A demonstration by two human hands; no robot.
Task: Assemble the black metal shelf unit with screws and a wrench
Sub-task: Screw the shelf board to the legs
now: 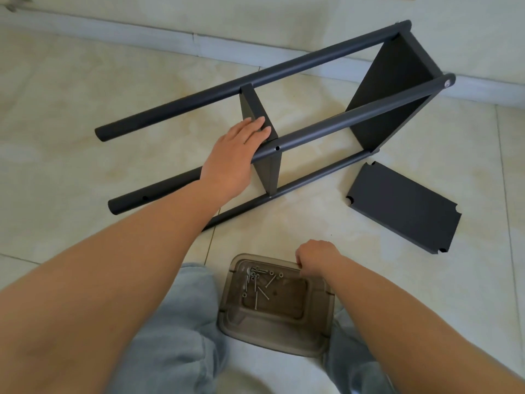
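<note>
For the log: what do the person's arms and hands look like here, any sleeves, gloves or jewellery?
Both forearms are bare as far as the frame shows, with no sleeves visible. The left hand and right hand wear no gloves, and no watch or ring shows. Light blue trousers cover the legs.

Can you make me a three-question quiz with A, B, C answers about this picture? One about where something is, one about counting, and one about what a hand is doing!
1. Where are the loose screws?
A. In the brown plastic tray
B. On the loose black panel
C. On a windowsill

2. How many shelf panels lie flat on the floor, apart from the frame?
A. None
B. One
C. Three

3. What is the left hand doing?
A. Holding a wrench
B. Resting flat on the frame's middle shelf
C. Waving in the air

Answers: 1 A, the screws lie inside the tray. 2 B, only one panel lies apart. 3 B, its straight fingers lie on the shelf.
</note>
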